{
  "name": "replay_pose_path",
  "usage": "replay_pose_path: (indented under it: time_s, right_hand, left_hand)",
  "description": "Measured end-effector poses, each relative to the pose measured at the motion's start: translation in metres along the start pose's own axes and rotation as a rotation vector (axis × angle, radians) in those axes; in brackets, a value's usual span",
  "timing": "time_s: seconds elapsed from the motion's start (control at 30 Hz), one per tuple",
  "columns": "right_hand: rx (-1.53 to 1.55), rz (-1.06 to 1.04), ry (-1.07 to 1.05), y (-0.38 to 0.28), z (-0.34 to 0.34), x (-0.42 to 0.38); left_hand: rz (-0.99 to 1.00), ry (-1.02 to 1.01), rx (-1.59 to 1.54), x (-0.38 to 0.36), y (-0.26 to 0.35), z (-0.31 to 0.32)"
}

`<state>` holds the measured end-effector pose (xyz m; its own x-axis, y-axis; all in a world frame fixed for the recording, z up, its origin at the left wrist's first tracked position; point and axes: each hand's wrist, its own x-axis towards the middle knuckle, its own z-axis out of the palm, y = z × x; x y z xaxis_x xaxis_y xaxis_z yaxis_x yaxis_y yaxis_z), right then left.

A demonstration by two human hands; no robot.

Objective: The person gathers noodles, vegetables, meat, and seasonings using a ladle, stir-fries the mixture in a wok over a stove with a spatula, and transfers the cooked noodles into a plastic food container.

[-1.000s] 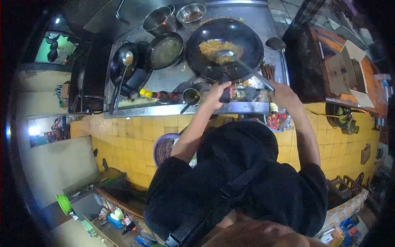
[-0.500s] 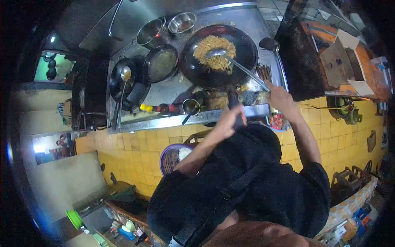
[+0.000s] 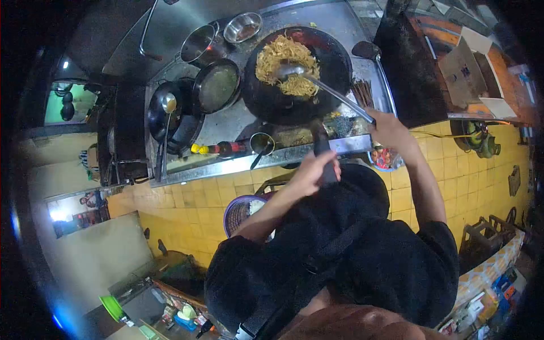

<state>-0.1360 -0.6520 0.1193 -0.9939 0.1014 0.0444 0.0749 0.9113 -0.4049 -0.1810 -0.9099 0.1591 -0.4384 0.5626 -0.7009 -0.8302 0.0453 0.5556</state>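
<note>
A large black wok (image 3: 331, 62) sits on the metal stove, with a heap of yellow-brown noodles (image 3: 283, 54) against its far left side. My left hand (image 3: 316, 171) is wrapped round the wok's dark handle (image 3: 322, 141) at the stove's front edge. In my right hand (image 3: 391, 131) is the metal shaft of a ladle (image 3: 343, 97), which slants up and left into the wok. The ladle's bowl rests among the noodles and is partly blurred.
Left of the wok stand a dark pan (image 3: 218, 88), a metal pot (image 3: 198, 44), a metal bowl (image 3: 242, 27) and a black wok holding another ladle (image 3: 169, 105). A sauce bottle (image 3: 229, 149) lies near a small cup (image 3: 262, 144). A spatula (image 3: 368, 51) leans at right.
The noodles have spread and shifted slightly in the wok, looser than before. The ladle's bowl has moved a little left. Both hands keep their grips.
</note>
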Motion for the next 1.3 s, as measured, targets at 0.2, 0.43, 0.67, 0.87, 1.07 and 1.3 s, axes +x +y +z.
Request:
replay_pose_path:
  time_s: [0.2, 0.43, 0.67, 0.87, 1.07, 1.3]
  right_hand:
    - [-0.086, 0.236, -0.1, -0.018, -0.002, 0.007]
    - [0.173, 0.329, 0.097, -0.03, -0.052, -0.031]
    - [0.166, 0.417, 0.031, -0.046, 0.051, 0.019]
    - [0.11, 0.369, -0.206, -0.02, 0.123, 0.019]
    - [0.518, 0.22, -0.138, 0.044, 0.153, -0.161]
    - [0.445, 0.838, 0.086, 0.139, 0.149, -0.48]
  left_hand:
    - [0.21, 0.103, -0.134, 0.086, 0.008, -0.067]
    - [-0.025, 0.036, -0.145, 0.016, 0.002, -0.038]
    - [0.376, 0.116, 0.107, 0.162, -0.021, -0.114]
    - [0.427, 0.14, 0.163, 0.163, -0.036, -0.123]
    - [0.686, 0.396, 0.41, 0.167, -0.097, -0.149]
    - [0.115, 0.294, 0.439, 0.172, -0.246, -0.156]
